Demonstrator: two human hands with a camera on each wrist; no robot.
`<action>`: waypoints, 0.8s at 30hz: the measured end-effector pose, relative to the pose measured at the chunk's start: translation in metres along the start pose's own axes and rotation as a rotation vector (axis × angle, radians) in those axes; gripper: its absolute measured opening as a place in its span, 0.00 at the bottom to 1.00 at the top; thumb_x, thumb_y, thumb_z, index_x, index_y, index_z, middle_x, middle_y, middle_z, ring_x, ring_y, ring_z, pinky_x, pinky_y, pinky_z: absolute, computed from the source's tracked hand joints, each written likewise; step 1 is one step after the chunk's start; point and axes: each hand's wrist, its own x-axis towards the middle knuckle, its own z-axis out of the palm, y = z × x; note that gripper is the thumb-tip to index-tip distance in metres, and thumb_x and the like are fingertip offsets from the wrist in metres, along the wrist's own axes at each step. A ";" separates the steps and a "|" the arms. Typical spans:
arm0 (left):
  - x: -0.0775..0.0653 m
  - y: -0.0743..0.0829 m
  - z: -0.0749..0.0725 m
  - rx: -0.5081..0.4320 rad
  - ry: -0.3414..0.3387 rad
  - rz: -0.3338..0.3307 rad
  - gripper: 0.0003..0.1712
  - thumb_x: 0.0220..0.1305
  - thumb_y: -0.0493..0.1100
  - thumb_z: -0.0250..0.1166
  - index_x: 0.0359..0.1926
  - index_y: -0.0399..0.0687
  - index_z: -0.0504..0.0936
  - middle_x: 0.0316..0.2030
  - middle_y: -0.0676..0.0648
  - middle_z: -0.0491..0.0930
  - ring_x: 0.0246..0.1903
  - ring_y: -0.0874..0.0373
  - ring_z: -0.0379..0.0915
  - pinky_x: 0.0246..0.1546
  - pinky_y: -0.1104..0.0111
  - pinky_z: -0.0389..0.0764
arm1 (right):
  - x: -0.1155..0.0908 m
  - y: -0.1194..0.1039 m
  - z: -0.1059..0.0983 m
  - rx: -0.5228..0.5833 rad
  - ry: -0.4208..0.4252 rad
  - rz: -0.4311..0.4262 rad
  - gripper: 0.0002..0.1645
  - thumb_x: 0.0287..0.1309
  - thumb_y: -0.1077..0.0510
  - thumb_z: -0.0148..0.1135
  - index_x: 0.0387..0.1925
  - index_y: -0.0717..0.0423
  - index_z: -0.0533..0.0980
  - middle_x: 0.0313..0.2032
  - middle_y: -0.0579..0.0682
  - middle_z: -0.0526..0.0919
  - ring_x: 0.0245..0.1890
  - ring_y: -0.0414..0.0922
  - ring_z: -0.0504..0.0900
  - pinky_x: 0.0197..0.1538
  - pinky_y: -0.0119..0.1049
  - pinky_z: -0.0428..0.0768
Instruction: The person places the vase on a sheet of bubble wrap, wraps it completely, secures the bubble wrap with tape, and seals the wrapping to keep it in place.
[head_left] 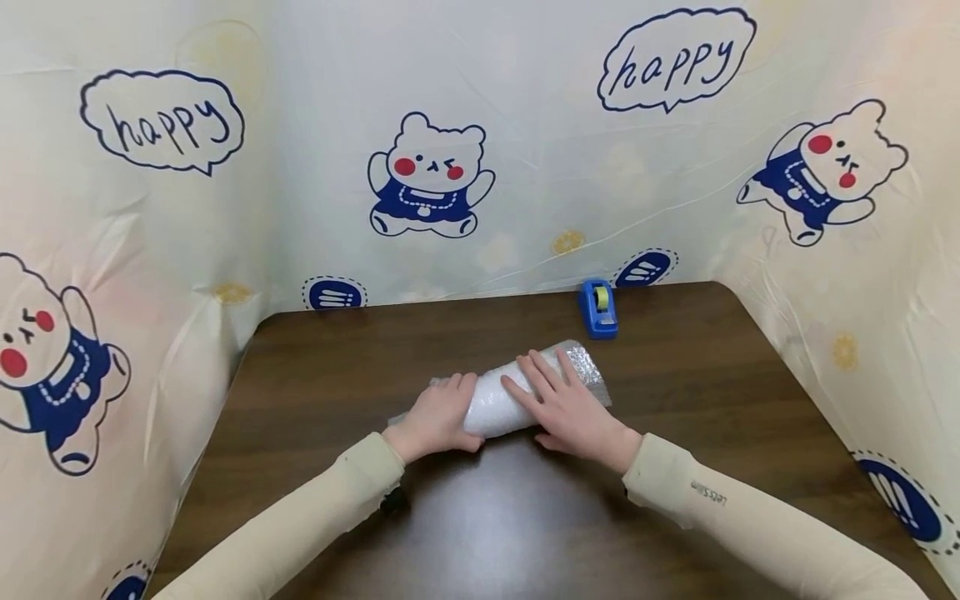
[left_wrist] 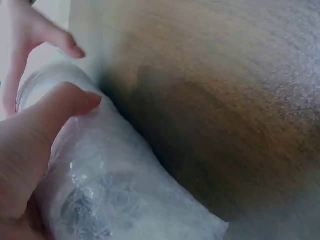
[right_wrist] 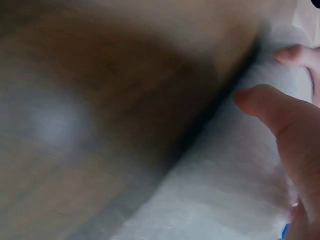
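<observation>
A roll of bubble wrap [head_left: 498,406] lies slantwise on the wooden table, its white middle showing between my hands. My left hand [head_left: 438,417] grips its left part, thumb on the near side and fingers over the top. In the left wrist view, the left thumb [left_wrist: 75,102] presses on the clear, shiny plastic. Toward the right end, my right hand [head_left: 573,412] holds the roll from above, fingers spread across it. The right thumb [right_wrist: 272,107] lies along the near side in the right wrist view. Loose clear wrap sticks out flat at both ends.
A blue tape dispenser [head_left: 598,310] with a yellow roll stands at the table's back edge, right of centre. The brown table [head_left: 322,354] meets a pale printed curtain [head_left: 525,167] at the back and sides. Something small and black [head_left: 394,500] shows under the left cuff.
</observation>
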 end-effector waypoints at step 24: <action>0.004 -0.008 -0.012 -0.309 -0.357 -0.141 0.64 0.50 0.71 0.76 0.74 0.34 0.60 0.52 0.41 0.82 0.42 0.54 0.81 0.45 0.58 0.82 | 0.004 -0.011 0.004 -0.055 -0.002 0.024 0.70 0.38 0.32 0.84 0.77 0.53 0.60 0.67 0.61 0.70 0.67 0.60 0.68 0.68 0.67 0.66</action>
